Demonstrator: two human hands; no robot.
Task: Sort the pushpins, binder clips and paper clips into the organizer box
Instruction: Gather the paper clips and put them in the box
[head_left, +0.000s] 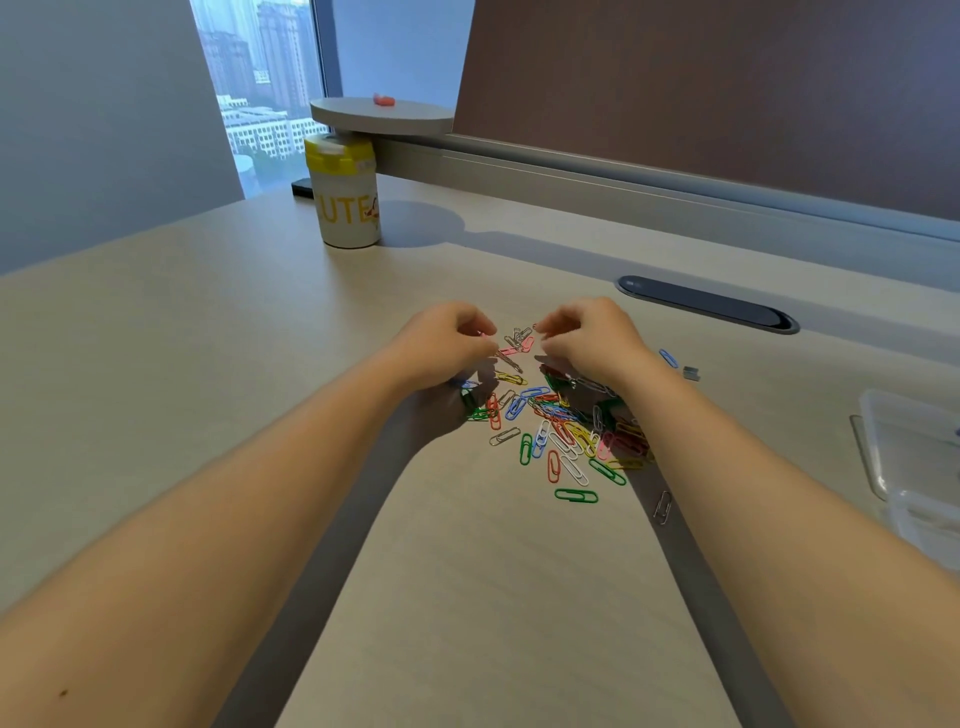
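Note:
A loose heap of coloured paper clips (563, 431) lies on the desk between my forearms. My left hand (447, 343) hovers over the heap's far left side, fingers curled, pinching a pink paper clip (488, 338) at its fingertips. My right hand (587, 338) is over the far right side with fingers curled down; what it holds is hidden. A small cluster of pink and silver clips (519, 340) lies between the two hands. The clear plastic organizer box (914, 457) sits at the right edge, partly out of view. No pushpins are visible.
A white canister with a yellow lid (345, 195) stands at the back left under a round shelf (382, 117). A dark oval cable grommet (706, 304) is set in the desk behind my hands. A blue clip (667, 357), a small binder clip (691, 372) and a silver clip (662, 506) lie apart.

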